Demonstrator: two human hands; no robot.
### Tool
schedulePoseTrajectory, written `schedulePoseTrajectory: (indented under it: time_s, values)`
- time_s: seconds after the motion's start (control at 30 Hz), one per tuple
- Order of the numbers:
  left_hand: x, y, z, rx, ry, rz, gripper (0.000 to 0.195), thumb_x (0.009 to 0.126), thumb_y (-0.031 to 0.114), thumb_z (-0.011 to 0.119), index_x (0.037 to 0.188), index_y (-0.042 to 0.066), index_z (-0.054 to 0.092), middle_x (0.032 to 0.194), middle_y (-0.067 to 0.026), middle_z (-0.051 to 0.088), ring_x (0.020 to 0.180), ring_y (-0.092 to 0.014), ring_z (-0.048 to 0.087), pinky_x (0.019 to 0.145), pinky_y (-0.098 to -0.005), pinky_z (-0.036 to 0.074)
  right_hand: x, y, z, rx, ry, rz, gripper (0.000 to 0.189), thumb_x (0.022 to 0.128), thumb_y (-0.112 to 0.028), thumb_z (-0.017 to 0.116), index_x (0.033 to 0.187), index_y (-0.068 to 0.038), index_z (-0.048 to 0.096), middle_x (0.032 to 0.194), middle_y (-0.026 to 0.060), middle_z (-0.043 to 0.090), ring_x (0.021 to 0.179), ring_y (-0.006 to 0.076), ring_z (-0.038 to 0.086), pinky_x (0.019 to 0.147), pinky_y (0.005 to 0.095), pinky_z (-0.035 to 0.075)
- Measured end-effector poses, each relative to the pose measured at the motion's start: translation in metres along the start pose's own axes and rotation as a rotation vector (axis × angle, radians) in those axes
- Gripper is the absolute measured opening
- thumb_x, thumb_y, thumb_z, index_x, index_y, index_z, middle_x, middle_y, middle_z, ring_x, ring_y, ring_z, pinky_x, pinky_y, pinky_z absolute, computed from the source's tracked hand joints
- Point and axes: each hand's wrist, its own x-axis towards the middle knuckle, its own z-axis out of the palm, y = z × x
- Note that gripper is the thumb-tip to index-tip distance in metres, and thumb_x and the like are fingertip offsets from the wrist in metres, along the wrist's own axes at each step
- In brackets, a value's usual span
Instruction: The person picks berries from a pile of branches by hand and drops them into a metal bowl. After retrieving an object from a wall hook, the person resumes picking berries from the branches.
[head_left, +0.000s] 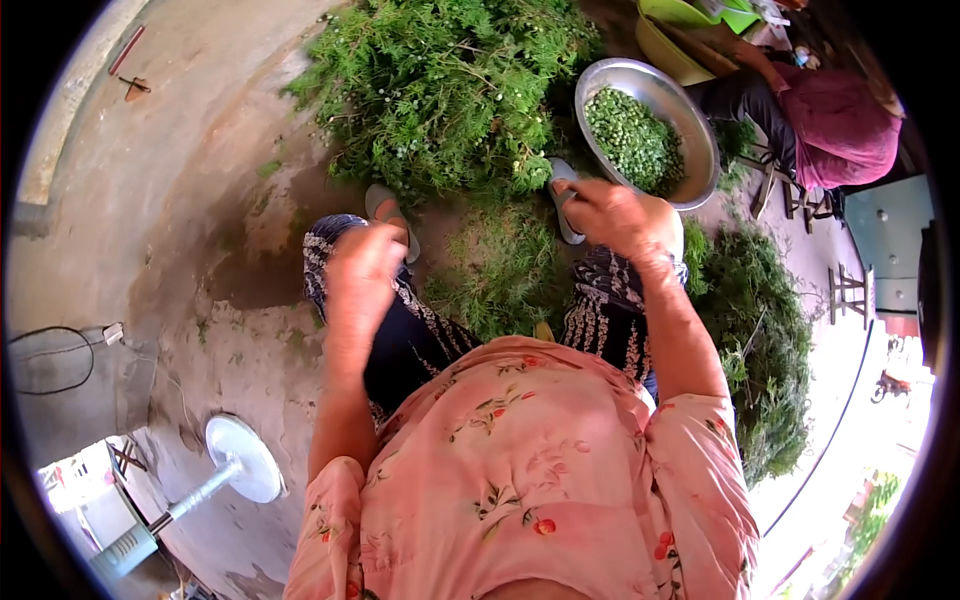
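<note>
My left hand (364, 274) hovers over my left knee, blurred, its fingers curled in. Above my right knee is my right hand (611, 217), also with bent fingers, close to the near rim of a metal basin (703, 139). Whether either hand pinches something small is not visible. Small green cones (630, 135) and leafy bits lie in the basin. A large heap of cut arborvitae branches (450, 97), dotted with pale green cones, spreads on the floor in front of my feet. Loose green sprigs (499, 277) are scattered between my legs.
Another person (840, 124) in a purple top sits at the upper right beside a yellow-green tub (660, 45). More cut branches (757, 345) are piled to my right. A pedestal fan (244, 457) stands at lower left. Cables run along the wall and floor.
</note>
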Motion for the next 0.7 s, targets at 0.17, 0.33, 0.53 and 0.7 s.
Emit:
schedulePoseTrajectory:
  time_s: [0.17, 0.33, 0.53, 0.7]
  values:
    - [0.013, -0.059, -0.026, 0.049, 0.057, -0.211, 0.017, 0.079, 0.01, 0.059, 0.094, 0.004, 0.062, 0.101, -0.0132, 0.06, 0.094, -0.028, 0.055, 0.084, -0.0349, 0.043, -0.03, 0.026, -0.05, -0.239, 0.358, 0.052, 0.026, 0.078, -0.012, 0.06, 0.099, 0.003, 0.058, 0.094, 0.0163, 0.06, 0.087, 0.028, 0.06, 0.075, 0.0366, 0.047]
    - [0.007, -0.048, 0.009, 0.231, 0.189, -0.115, 0.021, 0.088, 0.016, 0.05, 0.104, 0.004, 0.059, 0.105, -0.0145, 0.058, 0.098, -0.029, 0.054, 0.086, -0.0359, 0.042, -0.082, 0.032, -0.048, 0.258, 0.359, 0.297, 0.028, 0.078, -0.008, 0.059, 0.104, 0.001, 0.058, 0.1, 0.0156, 0.059, 0.089, 0.027, 0.059, 0.078, 0.0312, 0.045]
    - [0.017, -0.043, 0.016, 0.196, 0.145, -0.136, 0.024, 0.09, 0.019, 0.048, 0.104, 0.004, 0.059, 0.104, -0.0138, 0.06, 0.096, -0.027, 0.056, 0.085, -0.0344, 0.042, -0.121, 0.001, -0.042, 0.1, 0.494, 0.185, 0.028, 0.067, -0.002, 0.067, 0.095, -0.006, 0.064, 0.103, 0.0124, 0.057, 0.094, 0.0272, 0.054, 0.083, 0.0331, 0.044]
    - [0.016, -0.044, 0.017, 0.177, 0.155, -0.14, 0.026, 0.09, 0.02, 0.048, 0.106, 0.003, 0.059, 0.103, -0.0138, 0.061, 0.095, -0.026, 0.057, 0.085, -0.0324, 0.042, -0.124, -0.01, -0.035, -0.032, 0.218, 0.034, 0.031, 0.059, -0.01, 0.073, 0.09, -0.009, 0.067, 0.116, 0.0153, 0.05, 0.111, 0.0325, 0.044, 0.094, 0.04, 0.037]
